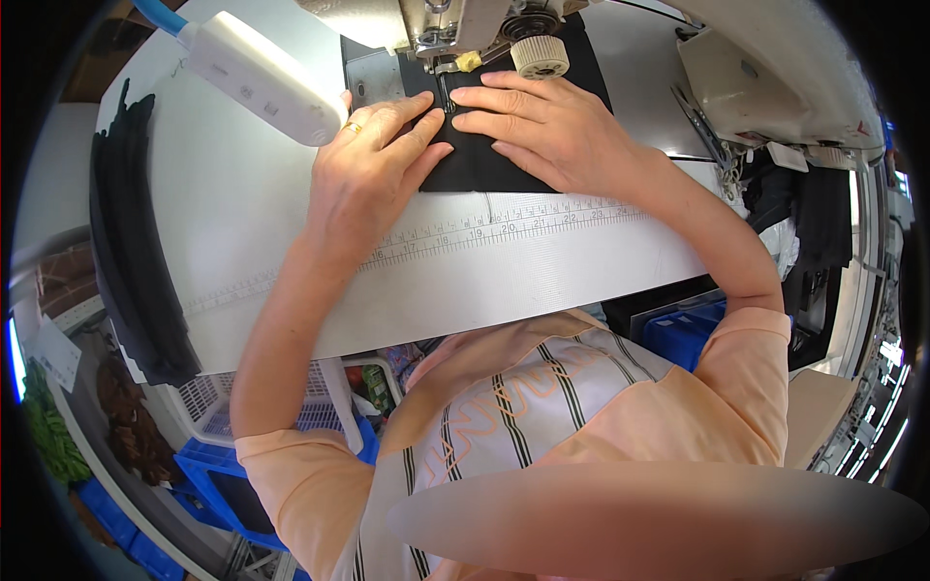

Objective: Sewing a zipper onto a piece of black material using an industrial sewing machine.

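A piece of black fabric (484, 167) lies on the bed of a sewing machine (450, 39), running under its presser foot. My left hand (373, 145) rests on the fabric's left side, fingers stretched out and the fingertips just left of the foot. A ring is on one of its fingers. My right hand (557, 126) lies flat on the fabric to the right of the foot, its fingers extended to the left. Both hands press the cloth from above; neither grips it. The needle area is small and partly hidden between my fingertips.
A white lamp-like device (262, 77) on a blue cable hangs at upper left. Folded black cloth (140, 242) drapes over the table's left edge. Scissors (702, 126) lie at right by the machine. A ruler strip (509, 229) crosses the table; a white basket (334, 397) stands below.
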A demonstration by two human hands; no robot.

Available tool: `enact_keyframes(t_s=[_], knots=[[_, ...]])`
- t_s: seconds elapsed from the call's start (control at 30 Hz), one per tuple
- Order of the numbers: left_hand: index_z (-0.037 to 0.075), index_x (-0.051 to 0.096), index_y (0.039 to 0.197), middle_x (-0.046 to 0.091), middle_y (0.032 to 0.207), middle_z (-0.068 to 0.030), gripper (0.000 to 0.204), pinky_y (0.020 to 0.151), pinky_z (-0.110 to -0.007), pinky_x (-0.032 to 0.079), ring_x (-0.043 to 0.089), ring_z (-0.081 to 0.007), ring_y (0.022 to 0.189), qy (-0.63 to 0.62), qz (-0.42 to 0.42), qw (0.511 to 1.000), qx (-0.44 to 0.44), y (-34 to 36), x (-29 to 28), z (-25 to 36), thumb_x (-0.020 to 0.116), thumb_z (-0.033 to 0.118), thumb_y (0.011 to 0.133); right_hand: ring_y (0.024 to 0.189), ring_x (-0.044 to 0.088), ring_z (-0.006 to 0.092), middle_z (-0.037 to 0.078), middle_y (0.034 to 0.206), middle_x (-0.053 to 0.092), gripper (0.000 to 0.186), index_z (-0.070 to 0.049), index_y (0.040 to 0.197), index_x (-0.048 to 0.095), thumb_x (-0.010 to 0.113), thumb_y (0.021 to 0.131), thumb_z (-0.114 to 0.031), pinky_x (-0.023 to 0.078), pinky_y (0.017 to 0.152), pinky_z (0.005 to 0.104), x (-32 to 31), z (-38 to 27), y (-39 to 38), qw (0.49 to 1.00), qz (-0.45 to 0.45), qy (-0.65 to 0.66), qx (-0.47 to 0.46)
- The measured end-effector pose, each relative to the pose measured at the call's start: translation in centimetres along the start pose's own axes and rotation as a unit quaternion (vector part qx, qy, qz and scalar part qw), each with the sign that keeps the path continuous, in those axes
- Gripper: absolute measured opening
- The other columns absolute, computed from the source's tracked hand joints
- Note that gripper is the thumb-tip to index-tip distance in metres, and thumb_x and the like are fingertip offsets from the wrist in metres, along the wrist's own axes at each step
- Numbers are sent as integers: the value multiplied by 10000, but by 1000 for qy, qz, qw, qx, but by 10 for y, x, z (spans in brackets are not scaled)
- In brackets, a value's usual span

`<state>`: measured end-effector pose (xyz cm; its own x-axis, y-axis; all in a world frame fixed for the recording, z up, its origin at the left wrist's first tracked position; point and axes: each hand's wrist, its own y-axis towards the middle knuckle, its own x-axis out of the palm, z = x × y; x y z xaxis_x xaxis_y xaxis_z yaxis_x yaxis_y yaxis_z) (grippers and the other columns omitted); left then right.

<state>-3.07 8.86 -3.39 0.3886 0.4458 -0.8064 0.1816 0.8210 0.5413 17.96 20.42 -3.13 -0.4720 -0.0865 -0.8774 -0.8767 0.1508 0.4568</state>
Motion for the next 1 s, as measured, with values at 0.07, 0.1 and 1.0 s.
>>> enact_keyframes(t_s=[0.07,0.1,1.0], knots=[[104,717,1013,680,1086,-2,258,988,-525,440,654,-210,957,0,0,1000,-2,2,0,1,768,201,780,1137,563,216,-11,1276,596,299,-131,1151,645,674,856,-164,491,959,362,1,3,2,1000,0,2,3],[98,717,1014,680,1085,-4,256,986,-521,441,653,-211,957,4,3,1000,-5,4,1,0,766,199,784,1136,561,215,-13,1280,593,297,-130,1151,645,673,858,-164,491,959,362,1,5,2,1000,-1,4,6],[83,714,1037,661,1083,-54,256,1005,-509,437,646,-243,961,-22,-7,999,-30,10,6,-5,739,212,818,1014,615,180,-3,1074,694,252,-133,1082,704,695,848,-225,508,859,304,16,8,13,994,68,-69,48]])
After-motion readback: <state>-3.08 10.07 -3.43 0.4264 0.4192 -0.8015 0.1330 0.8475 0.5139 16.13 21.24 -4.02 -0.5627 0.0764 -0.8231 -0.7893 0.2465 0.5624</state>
